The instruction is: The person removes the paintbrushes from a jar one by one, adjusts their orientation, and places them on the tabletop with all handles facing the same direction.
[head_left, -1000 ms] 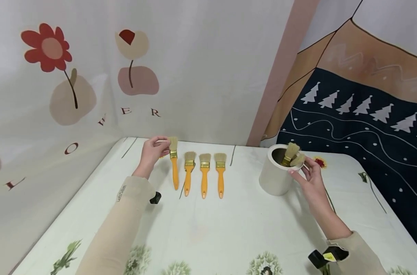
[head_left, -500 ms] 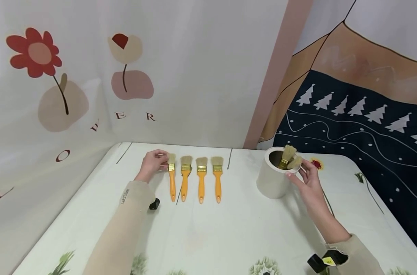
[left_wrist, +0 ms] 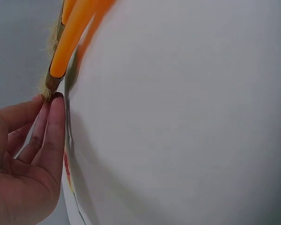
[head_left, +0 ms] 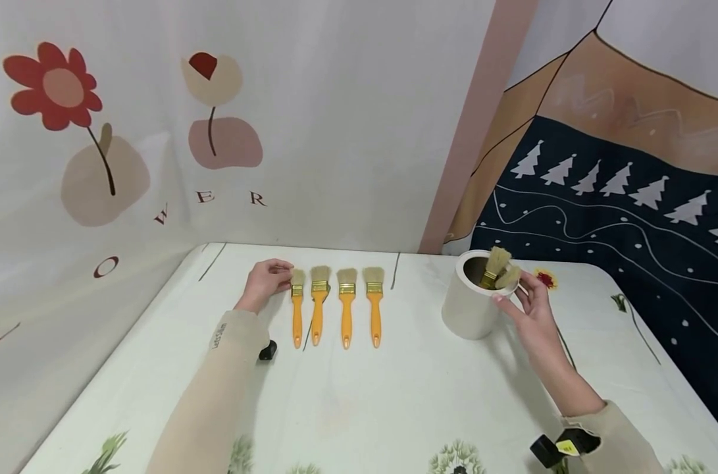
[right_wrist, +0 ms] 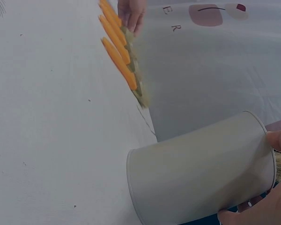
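Observation:
My left hand (head_left: 265, 286) pinches the bristle tip of the leftmost paintbrush (head_left: 297, 321), between thumb and fingers in the left wrist view. This brush has an orange handle and a brass-coloured ferrule, and lies on the table in a row with three like it: a second paintbrush (head_left: 317, 321), a third paintbrush (head_left: 347, 320) and a rightmost paintbrush (head_left: 375, 320). My right hand (head_left: 536, 319) grips the rim of an upright off-white canister (head_left: 470, 309), thumb on the near side. Bristle ends of two brushes (head_left: 498, 260) stick out of it; their handles are hidden inside.
The table (head_left: 359, 408) wears a white cloth printed with flowers. Behind it hangs a pale curtain (head_left: 335, 131) with flower prints and letters. A dark blue fabric (head_left: 572, 224) with white trees hangs at the right.
My left hand has lowered the leftmost paintbrush and straightened it beside the others. My right hand has stayed on the canister. The head view has shifted slightly.

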`<state>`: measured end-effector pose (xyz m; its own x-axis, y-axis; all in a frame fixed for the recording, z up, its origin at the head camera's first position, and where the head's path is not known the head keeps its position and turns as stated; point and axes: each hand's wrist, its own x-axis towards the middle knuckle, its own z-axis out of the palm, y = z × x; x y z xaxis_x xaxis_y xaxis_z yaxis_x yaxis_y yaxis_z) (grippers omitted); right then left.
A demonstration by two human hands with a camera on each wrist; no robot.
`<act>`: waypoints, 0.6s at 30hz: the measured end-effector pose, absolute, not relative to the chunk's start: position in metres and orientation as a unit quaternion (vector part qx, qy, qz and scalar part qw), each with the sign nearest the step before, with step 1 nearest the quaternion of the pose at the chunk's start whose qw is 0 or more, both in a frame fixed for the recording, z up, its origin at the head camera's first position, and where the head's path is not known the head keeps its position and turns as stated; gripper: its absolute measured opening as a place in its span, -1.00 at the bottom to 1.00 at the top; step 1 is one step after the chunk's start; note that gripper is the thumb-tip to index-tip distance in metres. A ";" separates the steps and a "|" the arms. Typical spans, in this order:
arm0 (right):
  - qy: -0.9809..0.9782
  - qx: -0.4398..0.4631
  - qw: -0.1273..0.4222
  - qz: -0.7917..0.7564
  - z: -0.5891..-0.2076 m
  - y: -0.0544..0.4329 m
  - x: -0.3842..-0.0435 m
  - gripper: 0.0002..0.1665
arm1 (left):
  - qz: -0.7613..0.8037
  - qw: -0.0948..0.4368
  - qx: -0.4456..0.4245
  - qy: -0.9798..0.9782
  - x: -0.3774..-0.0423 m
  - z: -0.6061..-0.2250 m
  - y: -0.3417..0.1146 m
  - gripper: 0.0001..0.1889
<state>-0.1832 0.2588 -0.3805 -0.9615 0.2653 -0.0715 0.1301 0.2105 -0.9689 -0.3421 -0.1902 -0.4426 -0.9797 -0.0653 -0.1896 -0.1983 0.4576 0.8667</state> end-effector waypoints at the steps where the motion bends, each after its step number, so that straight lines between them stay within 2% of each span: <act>1: -0.776 -0.128 0.055 0.616 -0.380 0.259 -0.183 -0.05 | 0.516 0.065 -0.077 0.850 -0.342 -0.442 -0.190 -0.69; 18: -0.773 -0.127 0.057 0.619 -0.379 0.258 -0.182 -0.06 | 0.532 0.034 -0.053 0.844 -0.339 -0.423 -0.189 -0.66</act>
